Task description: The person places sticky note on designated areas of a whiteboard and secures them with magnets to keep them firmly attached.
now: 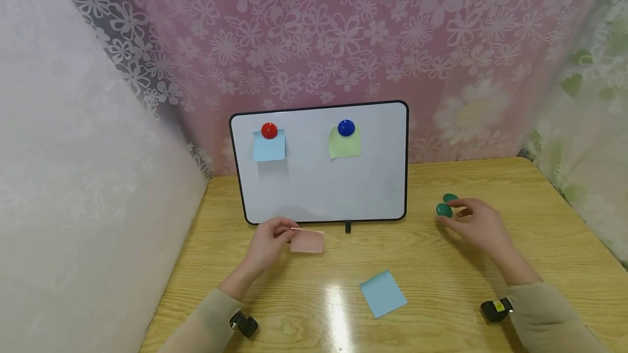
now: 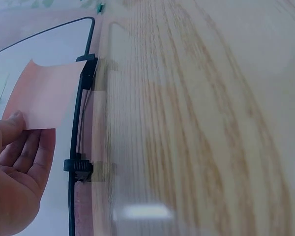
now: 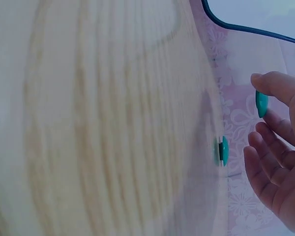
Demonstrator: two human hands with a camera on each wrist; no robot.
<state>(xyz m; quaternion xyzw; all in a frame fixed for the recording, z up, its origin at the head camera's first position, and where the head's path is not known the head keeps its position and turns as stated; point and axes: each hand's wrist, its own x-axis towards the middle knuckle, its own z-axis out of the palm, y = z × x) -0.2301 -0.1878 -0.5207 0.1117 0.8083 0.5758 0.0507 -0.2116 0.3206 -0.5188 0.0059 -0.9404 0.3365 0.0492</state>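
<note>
My left hand (image 1: 267, 243) pinches a pink sticky note (image 1: 307, 242) by one edge, just in front of the whiteboard's lower left part. In the left wrist view the thumb presses on the note (image 2: 48, 96) while the other fingers sit behind it. Over on the right, my right hand (image 1: 479, 226) holds a round green magnet (image 1: 444, 210) between thumb and index finger, raised off the table in the right wrist view. A second green magnet (image 3: 224, 151) lies on the table beyond that hand.
A black-framed whiteboard (image 1: 314, 189) stands at the back. On it, a red magnet (image 1: 269, 131) holds a blue note (image 1: 269, 150) and a blue magnet (image 1: 346, 128) holds a green note (image 1: 345, 147). Another blue sticky note (image 1: 384, 294) lies on the wooden table (image 1: 275, 298).
</note>
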